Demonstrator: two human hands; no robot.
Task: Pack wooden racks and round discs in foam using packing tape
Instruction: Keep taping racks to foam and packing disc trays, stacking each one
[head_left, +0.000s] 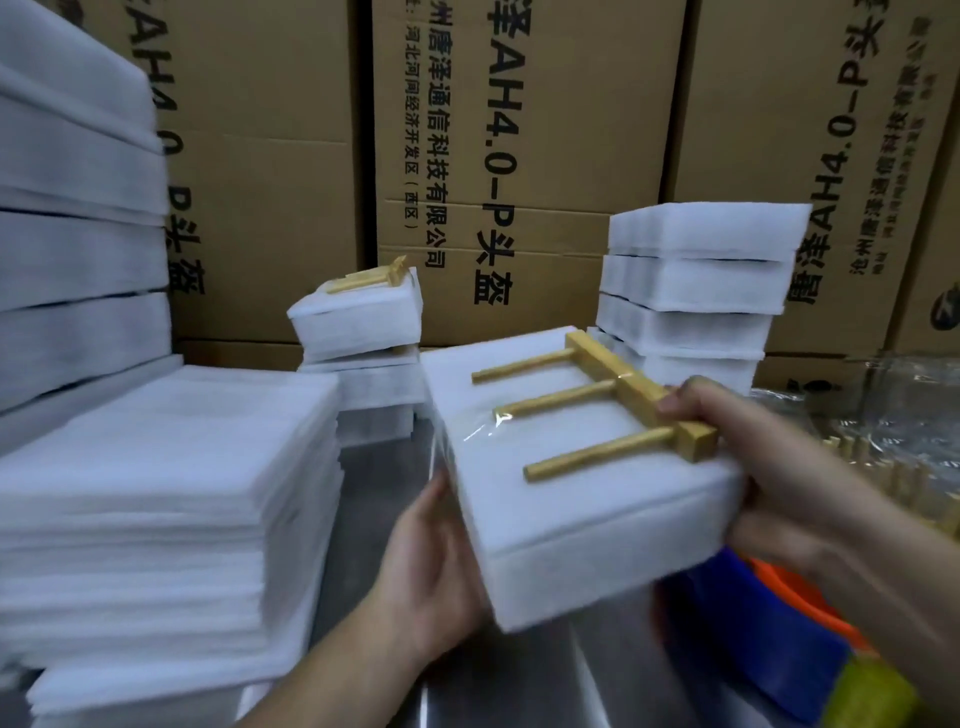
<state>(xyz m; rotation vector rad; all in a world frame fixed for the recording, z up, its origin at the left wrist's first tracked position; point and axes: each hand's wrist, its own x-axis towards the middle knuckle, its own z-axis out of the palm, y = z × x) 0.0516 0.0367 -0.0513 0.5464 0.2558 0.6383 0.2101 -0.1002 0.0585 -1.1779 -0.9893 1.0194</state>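
White foam block (587, 519) is held tilted above the steel bench (374, 499), near the middle of the view. A wooden rack (613, 410) lies on its top face, three pegs pointing left, with its bar along the block's right edge. A strip of clear tape (493, 423) crosses the middle peg and runs over the left edge.

The left hand (431, 561) grips the block's left side. The right hand (763, 457) clamps the right edge, thumb pressing on the rack's bar.

A tall stack of foam sheets (156, 493) crowds the left, and wrapped blocks (696, 280) are piled behind on the right. A narrow strip of bare bench is left between them. Cardboard boxes (519, 156) wall off the back.
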